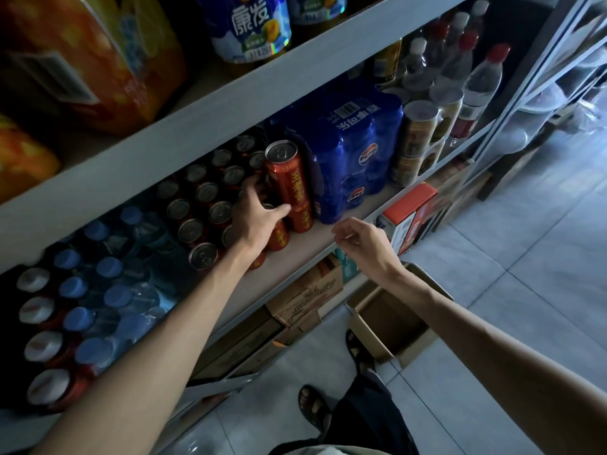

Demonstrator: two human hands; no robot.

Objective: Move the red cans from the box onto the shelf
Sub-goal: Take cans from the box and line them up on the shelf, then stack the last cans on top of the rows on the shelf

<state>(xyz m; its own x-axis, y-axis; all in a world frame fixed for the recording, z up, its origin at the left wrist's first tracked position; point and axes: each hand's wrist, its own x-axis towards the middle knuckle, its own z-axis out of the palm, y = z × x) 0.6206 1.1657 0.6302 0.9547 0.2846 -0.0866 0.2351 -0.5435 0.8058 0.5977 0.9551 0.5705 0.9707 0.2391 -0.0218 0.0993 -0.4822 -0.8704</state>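
Observation:
Rows of red cans (210, 211) stand on the middle shelf (295, 257). At the right end of the rows, one red can (287, 174) sits stacked on top of another. My left hand (256, 215) reaches in beside that stack. Its fingers wrap a red can (278, 236) in the front row, and its thumb rests against the stack. My right hand (364, 244) hovers at the shelf's front edge, fingers loosely curled and holding nothing. The open cardboard box (361, 326) is on the floor below my right forearm, and I see no cans inside it.
A blue Pepsi pack (345, 152) stands just right of the stacked cans. Blue-capped water bottles (111, 290) fill the shelf's left part, and clear red-capped bottles (483, 80) stand at the far right. Cardboard cartons (305, 297) sit under the shelf. My sandalled feet (315, 408) are on the tiled floor.

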